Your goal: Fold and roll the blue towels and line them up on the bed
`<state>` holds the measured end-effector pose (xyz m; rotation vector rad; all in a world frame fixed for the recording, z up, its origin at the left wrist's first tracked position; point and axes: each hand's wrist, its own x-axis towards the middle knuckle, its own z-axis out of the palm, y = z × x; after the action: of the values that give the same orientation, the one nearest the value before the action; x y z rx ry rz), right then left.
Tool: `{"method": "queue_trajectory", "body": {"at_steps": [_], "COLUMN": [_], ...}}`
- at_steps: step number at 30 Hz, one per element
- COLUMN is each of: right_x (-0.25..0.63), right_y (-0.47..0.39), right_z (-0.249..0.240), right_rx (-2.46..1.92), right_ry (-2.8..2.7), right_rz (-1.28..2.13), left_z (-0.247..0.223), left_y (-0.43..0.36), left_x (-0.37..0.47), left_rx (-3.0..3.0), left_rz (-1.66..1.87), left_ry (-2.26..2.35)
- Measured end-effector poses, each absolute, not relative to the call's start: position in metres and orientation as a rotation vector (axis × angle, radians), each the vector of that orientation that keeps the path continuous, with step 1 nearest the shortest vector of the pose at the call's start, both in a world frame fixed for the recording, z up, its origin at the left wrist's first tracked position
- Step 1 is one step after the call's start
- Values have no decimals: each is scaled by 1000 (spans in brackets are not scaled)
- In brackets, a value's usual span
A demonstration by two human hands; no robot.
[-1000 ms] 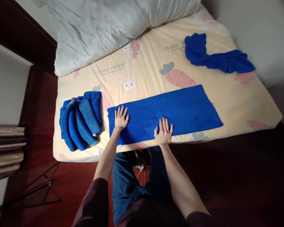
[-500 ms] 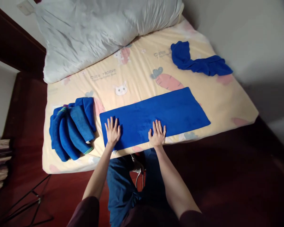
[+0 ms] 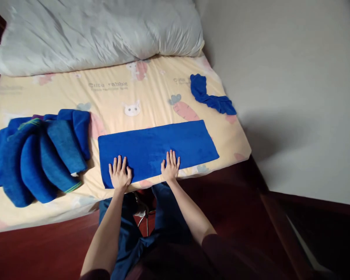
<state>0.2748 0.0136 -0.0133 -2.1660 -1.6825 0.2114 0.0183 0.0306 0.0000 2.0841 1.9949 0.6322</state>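
A blue towel (image 3: pixel 151 144) lies flat as a long rectangle along the front edge of the bed. My left hand (image 3: pixel 120 174) rests on its lower left part, fingers spread. Further right, my right hand (image 3: pixel 170 167) lies palm down on the towel's front edge, its fingers stretched out. Neither hand grips anything. To the left sits a pile of folded blue towels (image 3: pixel 37 163), some with green-striped edges. A crumpled blue towel (image 3: pixel 211 99) lies apart at the far right of the bed.
The bed (image 3: pixel 151 97) has a pale yellow sheet printed with rabbits and carrots. A large white pillow or quilt (image 3: pixel 105 35) covers its back. A grey wall (image 3: pixel 280 97) rises on the right. Dark red floor (image 3: pixel 46 252) shows in front.
The camera view has turned to the right, so the bed and towels appear shifted left. My left hand has slid slightly down towards the towel's front edge; the towel stays flat.
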Motion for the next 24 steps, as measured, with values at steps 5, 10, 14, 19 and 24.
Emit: {"method": "queue_trajectory", "body": {"at_steps": [5, 10, 14, 19, 24], "right_x": [272, 249, 268, 349, 423], "right_y": [14, 49, 95, 141, 169], "right_z": [1, 14, 10, 1, -3], "right_rx": [-2138, -1911, -1843, -1859, -1997], "right_ry": [-1816, -2118, -2227, -2289, -2221], "right_rz": [272, 385, 408, 320, 264], "left_z": [-8, -14, -14, -15, -17], "left_y": [31, 34, 35, 35, 36], "left_x": [16, 16, 16, 17, 16], "left_rx": [2078, 2082, 2069, 2079, 2080], "left_rz": [683, 754, 778, 802, 819], "left_ry": [1999, 1981, 1982, 1963, 1955]}}
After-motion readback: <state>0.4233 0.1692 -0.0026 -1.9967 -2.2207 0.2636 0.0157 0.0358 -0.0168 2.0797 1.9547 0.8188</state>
